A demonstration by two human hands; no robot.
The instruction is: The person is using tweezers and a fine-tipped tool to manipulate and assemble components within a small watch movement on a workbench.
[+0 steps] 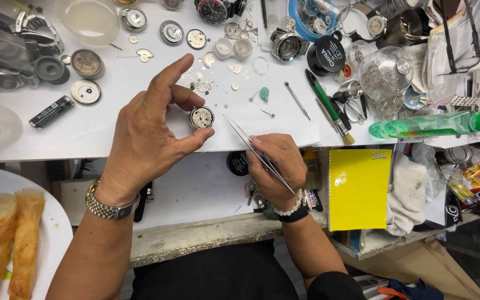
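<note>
The left hand (148, 133) pinches a small round silver watch movement (201, 117) between thumb and middle finger, holding it on the white paper-covered bench top (101, 125), the index finger raised clear above it. The right hand (276, 166) has its fingers closed on slim steel tweezers (245, 141), whose tips point up-left and end just beside the movement (touching or not, I cannot tell). Tiny loose metal watch parts (206, 83) lie scattered beyond, and a yellow notebook (358, 189) sits to the right.
</note>
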